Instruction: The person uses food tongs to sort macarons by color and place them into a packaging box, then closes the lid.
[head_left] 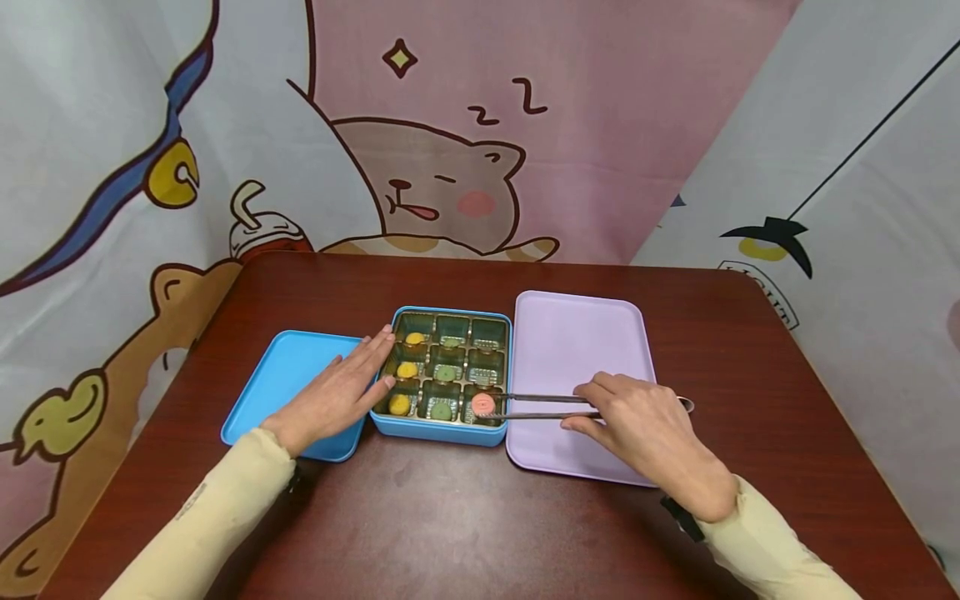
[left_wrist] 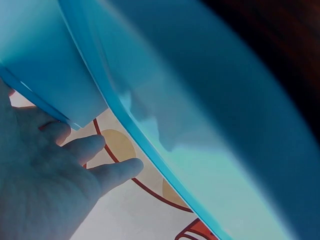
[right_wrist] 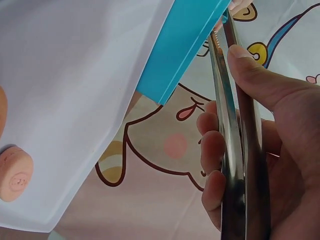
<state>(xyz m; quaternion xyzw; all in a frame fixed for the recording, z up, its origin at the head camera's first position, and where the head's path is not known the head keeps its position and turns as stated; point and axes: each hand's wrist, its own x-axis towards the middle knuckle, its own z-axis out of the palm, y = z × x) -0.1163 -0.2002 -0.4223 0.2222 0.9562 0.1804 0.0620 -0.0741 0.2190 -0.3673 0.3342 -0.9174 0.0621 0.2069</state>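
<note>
My right hand (head_left: 643, 429) grips metal tongs (head_left: 543, 415) that reach left across the tray. Their tips are on either side of a round pink molded cake (head_left: 483, 404), at the front right compartment of the blue box (head_left: 442, 431). Yellow cakes (head_left: 400, 405) occupy the box's left column, and green cakes (head_left: 441, 412) the middle one. With fingers extended, my left hand (head_left: 333, 398) rests against the box's left rim. In the right wrist view, thumb and fingers squeeze the tong arms (right_wrist: 232, 150) close together.
A lilac tray (head_left: 577, 333) lies right of the box. Pinkish cakes (right_wrist: 16, 174) lie on it in the right wrist view, hidden behind my hand from the head camera. The blue lid (head_left: 300, 358) lies left, partly beneath my left hand. A brown table (head_left: 442, 517) supports everything.
</note>
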